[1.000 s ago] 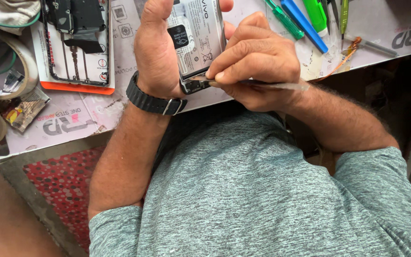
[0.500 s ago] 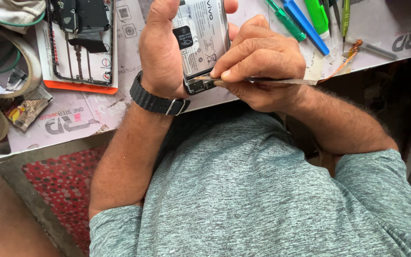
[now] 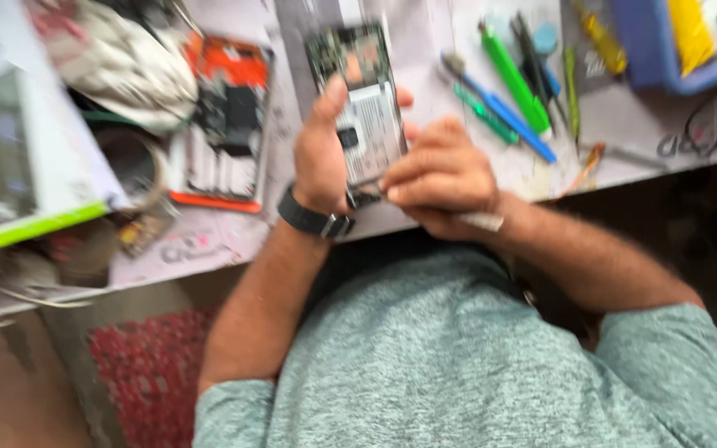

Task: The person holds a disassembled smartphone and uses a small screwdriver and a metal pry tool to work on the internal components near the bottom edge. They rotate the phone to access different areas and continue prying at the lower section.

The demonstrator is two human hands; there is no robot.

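My left hand point(image 3: 319, 158), with a black watch on its wrist, grips an opened phone point(image 3: 361, 99) whose back is off, so its battery and board show. It holds the phone upright over the table's near edge. My right hand point(image 3: 437, 178) is closed on a thin metal tool point(image 3: 479, 220), a pair of tweezers or a pry tool. The tool's tip meets the phone's lower end. The frame is blurred by motion.
An orange-edged tray point(image 3: 224, 141) with phone parts lies left of the phone, next to a tape roll point(image 3: 130, 166) and a white and green box point(image 3: 26, 158). Green and blue screwdrivers point(image 3: 512, 91) lie at the right, a blue tray point(image 3: 682, 41) beyond. The grey mat point(image 3: 209, 241) ends at the near edge.
The view has shifted back and tilted, so more of the table shows. Both hands keep their hold, with the tool still at the phone's lower end.
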